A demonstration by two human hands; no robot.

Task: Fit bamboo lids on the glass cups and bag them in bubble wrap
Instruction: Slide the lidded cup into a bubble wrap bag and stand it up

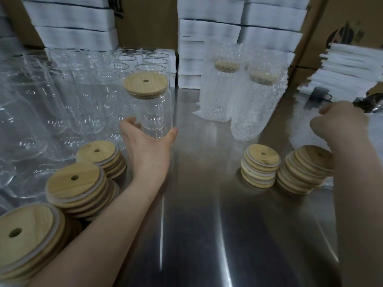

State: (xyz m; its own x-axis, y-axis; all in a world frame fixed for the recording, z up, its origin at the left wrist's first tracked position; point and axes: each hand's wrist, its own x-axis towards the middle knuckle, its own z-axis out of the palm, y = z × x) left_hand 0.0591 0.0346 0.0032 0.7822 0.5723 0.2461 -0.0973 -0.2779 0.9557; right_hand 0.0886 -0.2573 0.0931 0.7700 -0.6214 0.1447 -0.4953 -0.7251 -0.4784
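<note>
Left fingers point(130, 122) grip lidded glass cup point(155, 112); right fingers point(325, 109) curled, contents unclear. Steel table point(196, 204), cartons point(149, 17) behind.

Glass, bamboo, metal and plastic around your lidded cup point(155, 117)
Your cup is clear, glossy glass under a matt, fine-grained wooden lid point(145, 84). Below it the table point(196, 214) is brushed, shiny metal; to its right, bubble wrap point(219, 100) is bumpy translucent plastic; behind it, boxes point(209, 27) look matt white.
</note>
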